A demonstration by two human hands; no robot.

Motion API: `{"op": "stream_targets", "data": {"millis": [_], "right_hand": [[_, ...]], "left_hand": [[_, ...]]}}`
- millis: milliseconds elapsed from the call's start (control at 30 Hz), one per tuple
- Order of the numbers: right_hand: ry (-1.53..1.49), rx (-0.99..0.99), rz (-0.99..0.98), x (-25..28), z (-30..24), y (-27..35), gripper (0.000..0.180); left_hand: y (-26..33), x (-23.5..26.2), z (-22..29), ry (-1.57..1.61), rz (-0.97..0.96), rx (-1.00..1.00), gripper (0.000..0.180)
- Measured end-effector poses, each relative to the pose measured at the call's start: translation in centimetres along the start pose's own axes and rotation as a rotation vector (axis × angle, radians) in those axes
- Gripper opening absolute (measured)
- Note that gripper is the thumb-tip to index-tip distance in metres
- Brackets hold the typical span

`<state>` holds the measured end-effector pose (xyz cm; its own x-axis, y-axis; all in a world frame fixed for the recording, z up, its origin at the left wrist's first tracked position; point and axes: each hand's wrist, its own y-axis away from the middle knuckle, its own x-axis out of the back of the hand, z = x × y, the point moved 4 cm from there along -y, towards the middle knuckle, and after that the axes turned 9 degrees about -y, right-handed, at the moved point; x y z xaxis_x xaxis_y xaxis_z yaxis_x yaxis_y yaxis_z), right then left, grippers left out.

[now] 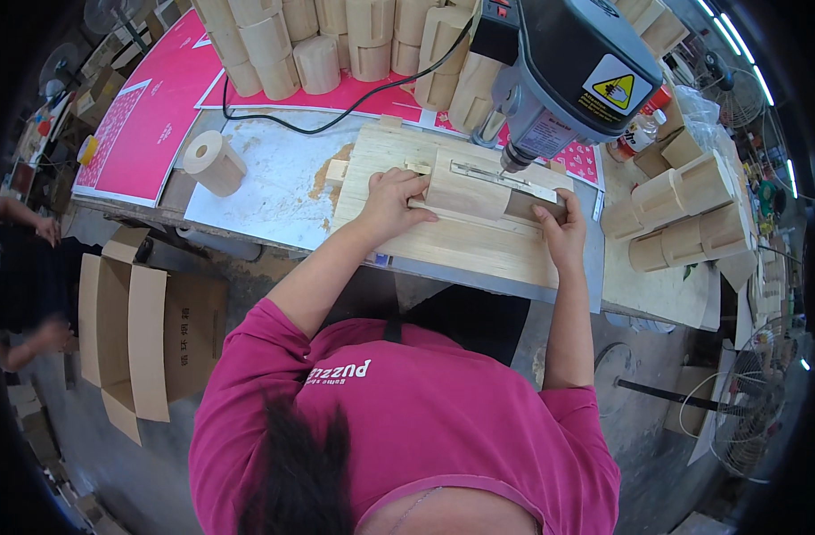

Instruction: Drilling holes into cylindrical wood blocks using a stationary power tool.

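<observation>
While the left hand (pixel 391 198) presses the wooden block (pixel 465 189) and the right hand (pixel 557 234) grips its 3 o'clock end, fingers should stay clear of the drill bit (pixel 511 167) at 12 o'clock.

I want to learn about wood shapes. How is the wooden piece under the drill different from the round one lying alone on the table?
The piece under the drill is held by the left hand and right hand; the lone round piece lies untouched. The first rests on a wooden board, the second on the white tabletop. The lone one shows a hole in its end. Both are pale wood.
</observation>
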<state>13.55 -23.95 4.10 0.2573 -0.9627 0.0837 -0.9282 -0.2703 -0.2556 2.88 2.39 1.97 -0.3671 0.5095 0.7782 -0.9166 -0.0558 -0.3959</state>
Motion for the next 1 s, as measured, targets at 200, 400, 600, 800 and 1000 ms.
{"op": "stream_targets", "data": {"millis": [200,400,600,800,1000], "right_hand": [[0.131,0.304,0.022,3.1,-10.0,-3.2,0.035],[0.212,0.689,0.215,1.9,-21.5,-11.5,0.024],[0.698,0.551,0.213,-1.4,-22.2,-7.6,0.029],[0.550,0.692,0.231,-2.3,-18.8,1.1,0.015],[0.412,0.614,0.232,-2.6,-10.9,3.3,0.015]], "left_hand": [[-0.2,-0.2,0.0,0.032,-0.058,-0.028,0.046],[-0.4,-0.2,0.4,0.019,-0.037,-0.069,0.048],[-0.4,0.0,0.3,-0.005,-0.036,-0.054,0.045],[-0.2,0.4,0.3,-0.018,-0.011,-0.068,0.043],[-0.2,0.1,0.4,-0.010,0.025,-0.081,0.043]]}}
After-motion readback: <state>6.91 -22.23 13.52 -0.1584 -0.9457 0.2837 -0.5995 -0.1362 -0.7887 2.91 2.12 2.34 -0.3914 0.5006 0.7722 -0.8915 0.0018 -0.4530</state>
